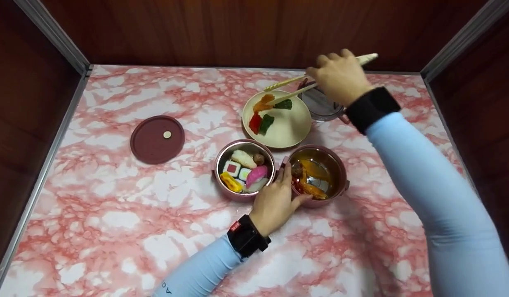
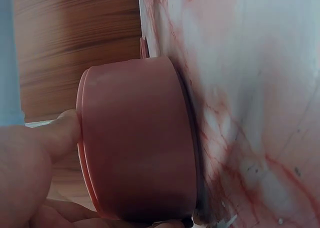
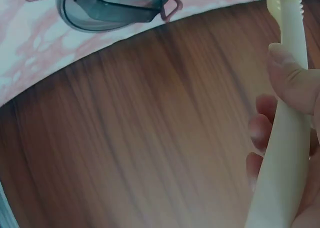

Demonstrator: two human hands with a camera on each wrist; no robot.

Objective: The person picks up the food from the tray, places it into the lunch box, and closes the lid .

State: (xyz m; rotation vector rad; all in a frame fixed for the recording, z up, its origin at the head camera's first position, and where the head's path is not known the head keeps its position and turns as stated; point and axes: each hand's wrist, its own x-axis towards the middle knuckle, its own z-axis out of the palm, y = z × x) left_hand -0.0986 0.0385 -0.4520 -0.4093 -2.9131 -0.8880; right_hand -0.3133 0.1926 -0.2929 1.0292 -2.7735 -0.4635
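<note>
My right hand [image 1: 339, 78] grips cream tongs [image 1: 368, 59], also seen in the right wrist view as a pale handle [image 3: 285, 148] under the thumb. The tongs' arms are spread; one tip reaches an orange food piece [image 1: 263, 102] on the cream plate [image 1: 289, 134], the other is over the plate's far rim. Red [image 1: 255, 123] and green pieces [image 1: 266, 124] lie beside it. My left hand [image 1: 275, 202] holds the right-hand pink pot [image 1: 341, 194] by its near-left side, thumb at the rim [image 2: 82, 138]. Brown and orange food [image 1: 312, 190] lies inside it.
Left of that pot stands another pink pot [image 1: 232, 196] filled with toy-like sushi pieces. A round maroon lid [image 1: 149, 144] with a pale knob lies farther left. Behind the plate sits a clear lid [image 1: 320, 108] with pink clasps. Wooden panels [image 1: 238, 33] wall the table.
</note>
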